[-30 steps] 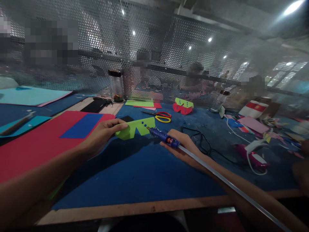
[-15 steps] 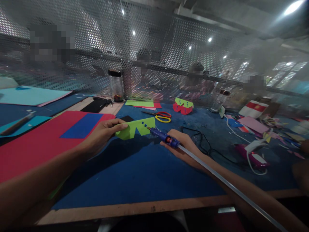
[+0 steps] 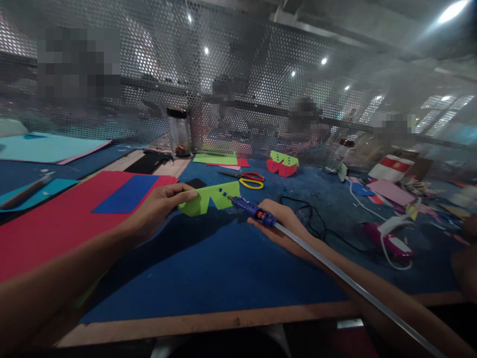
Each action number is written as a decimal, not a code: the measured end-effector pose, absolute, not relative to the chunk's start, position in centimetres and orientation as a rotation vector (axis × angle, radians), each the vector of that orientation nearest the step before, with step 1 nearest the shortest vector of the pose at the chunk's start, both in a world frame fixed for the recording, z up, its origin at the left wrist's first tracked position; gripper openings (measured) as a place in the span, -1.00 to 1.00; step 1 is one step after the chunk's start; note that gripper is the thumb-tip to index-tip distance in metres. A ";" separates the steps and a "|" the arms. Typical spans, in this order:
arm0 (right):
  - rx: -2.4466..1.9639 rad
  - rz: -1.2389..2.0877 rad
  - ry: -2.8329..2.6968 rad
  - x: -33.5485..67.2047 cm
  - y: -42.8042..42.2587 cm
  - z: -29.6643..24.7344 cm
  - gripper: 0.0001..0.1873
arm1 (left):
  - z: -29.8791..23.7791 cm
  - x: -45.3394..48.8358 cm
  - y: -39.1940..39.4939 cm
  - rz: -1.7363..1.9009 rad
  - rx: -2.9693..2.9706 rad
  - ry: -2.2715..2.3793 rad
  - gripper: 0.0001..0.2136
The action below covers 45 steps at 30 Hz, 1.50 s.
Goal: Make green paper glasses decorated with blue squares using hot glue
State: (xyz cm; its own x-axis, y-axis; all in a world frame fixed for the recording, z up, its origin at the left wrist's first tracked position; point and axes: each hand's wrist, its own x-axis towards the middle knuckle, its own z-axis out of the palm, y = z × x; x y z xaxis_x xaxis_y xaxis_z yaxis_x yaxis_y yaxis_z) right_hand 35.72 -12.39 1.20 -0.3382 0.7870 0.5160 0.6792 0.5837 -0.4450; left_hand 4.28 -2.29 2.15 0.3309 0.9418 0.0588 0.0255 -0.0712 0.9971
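My left hand [image 3: 158,209] is closed on the left end of a green paper cut-out [image 3: 210,197] with small blue dots, held just above the blue table mat [image 3: 208,268]. In my right hand [image 3: 285,223] I grip a blue glue gun [image 3: 253,211]. Its nozzle touches the right edge of the green cut-out. A long clear glue stick [image 3: 354,288] runs back from the gun along my right forearm.
A big red sheet with a blue rectangle [image 3: 74,209] lies at the left. Red-and-yellow scissors [image 3: 249,180], a red-and-green paper piece [image 3: 282,164] and a jar [image 3: 179,132] stand farther back. A pink glue gun [image 3: 387,243] with cords and paper scraps lie at the right. A perforated metal screen [image 3: 238,79] closes the back.
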 end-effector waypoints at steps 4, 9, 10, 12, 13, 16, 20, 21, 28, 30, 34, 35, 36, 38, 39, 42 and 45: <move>-1.180 0.226 -2.096 35.7 -12.4 1.4 -0.68 | 2.2 4.4 -2.2 0.992 1.427 0.972 -0.66; -1.202 0.228 -2.080 35.7 -12.4 1.3 -0.64 | 2.2 4.4 -2.2 1.002 1.450 0.992 -0.64; -1.196 0.227 -2.083 35.7 -12.4 1.3 -0.65 | 2.2 4.4 -2.2 1.004 1.451 0.992 -0.64; -1.176 0.223 -2.080 35.6 -12.4 1.4 -0.69 | 2.1 4.4 -2.2 1.004 1.446 0.992 -0.63; -1.165 0.226 -2.072 35.6 -12.5 1.5 -0.71 | 2.1 4.4 -2.2 1.002 1.440 0.988 -0.64; -1.149 0.284 -2.021 35.4 -12.8 2.0 -0.71 | 2.1 4.4 -2.1 0.996 1.420 0.972 -0.65; -1.176 0.384 -1.920 35.1 -13.2 2.5 -0.69 | 2.1 4.4 -2.1 0.994 1.425 0.971 -0.66; -1.193 0.398 -1.886 35.1 -13.2 2.5 -0.68 | 2.1 4.4 -2.1 0.992 1.432 0.973 -0.66; -1.264 0.563 -1.615 35.0 -12.5 1.8 -0.64 | 1.7 4.5 -2.2 0.905 1.542 0.944 -0.60; -1.277 0.570 -1.567 34.9 -12.2 1.7 -0.62 | 1.4 4.5 -2.3 0.856 1.578 0.904 -0.61; -1.298 0.626 -1.503 34.4 -11.8 1.7 -0.64 | 1.3 4.7 -2.7 0.775 1.628 0.846 -0.62; -1.296 0.652 -1.499 34.3 -11.8 1.7 -0.64 | 1.3 4.7 -2.8 0.761 1.637 0.844 -0.62; -1.293 0.677 -1.500 34.2 -11.8 1.7 -0.63 | 1.4 4.8 -2.9 0.751 1.642 0.847 -0.62; -1.287 0.713 -1.505 34.0 -11.9 1.7 -0.62 | 1.6 5.0 -3.2 0.737 1.650 0.861 -0.61; -1.287 0.724 -1.504 33.9 -11.9 1.7 -0.62 | 1.7 5.1 -3.2 0.735 1.652 0.868 -0.60; -1.302 0.745 -1.492 33.8 -12.0 1.7 -0.63 | 1.8 5.2 -3.3 0.730 1.658 0.879 -0.57; -1.334 0.748 -1.479 34.2 -11.8 1.8 -0.62 | 1.6 5.1 -3.1 0.769 1.683 0.879 -0.55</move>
State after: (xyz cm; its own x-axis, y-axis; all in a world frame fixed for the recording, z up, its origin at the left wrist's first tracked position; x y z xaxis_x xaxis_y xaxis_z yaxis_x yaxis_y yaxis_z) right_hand 34.22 -11.84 1.80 0.0720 0.9647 0.2532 0.3678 0.2102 -0.9058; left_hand 5.12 -3.07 1.63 0.5257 0.8479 0.0688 0.1812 -0.1907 0.9648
